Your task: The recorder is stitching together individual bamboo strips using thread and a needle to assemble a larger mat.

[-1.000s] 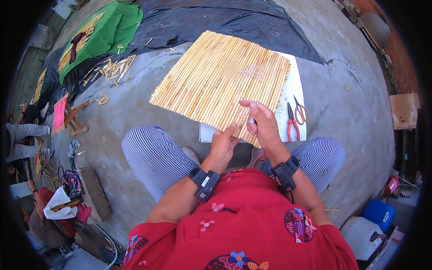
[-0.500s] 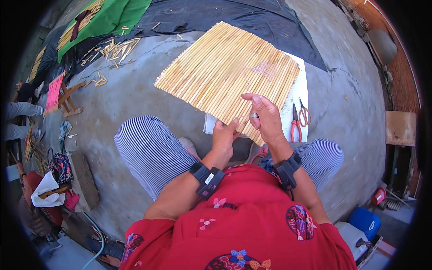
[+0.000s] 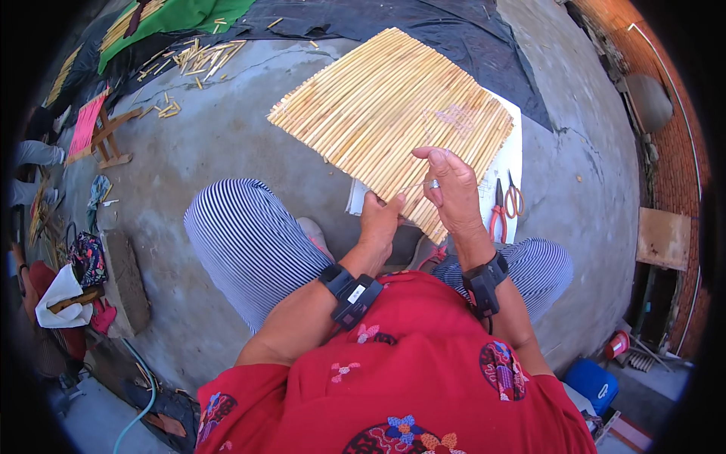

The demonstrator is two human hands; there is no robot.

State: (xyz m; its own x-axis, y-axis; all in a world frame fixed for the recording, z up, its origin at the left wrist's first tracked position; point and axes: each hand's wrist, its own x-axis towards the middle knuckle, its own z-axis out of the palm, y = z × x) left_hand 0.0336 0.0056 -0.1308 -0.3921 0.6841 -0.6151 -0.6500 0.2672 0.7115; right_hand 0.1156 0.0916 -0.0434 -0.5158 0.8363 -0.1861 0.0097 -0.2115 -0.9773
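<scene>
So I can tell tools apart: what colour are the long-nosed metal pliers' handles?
The handles are red; best seen in the head view.

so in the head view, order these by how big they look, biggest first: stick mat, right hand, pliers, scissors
1. Stick mat
2. Right hand
3. Pliers and scissors: too close to rank surely, though the pliers look somewhat longer.

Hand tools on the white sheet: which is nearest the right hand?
The red-handled pliers, just right of the right hand; the scissors, with brown looped handles, lie beyond them, farther right.
</scene>
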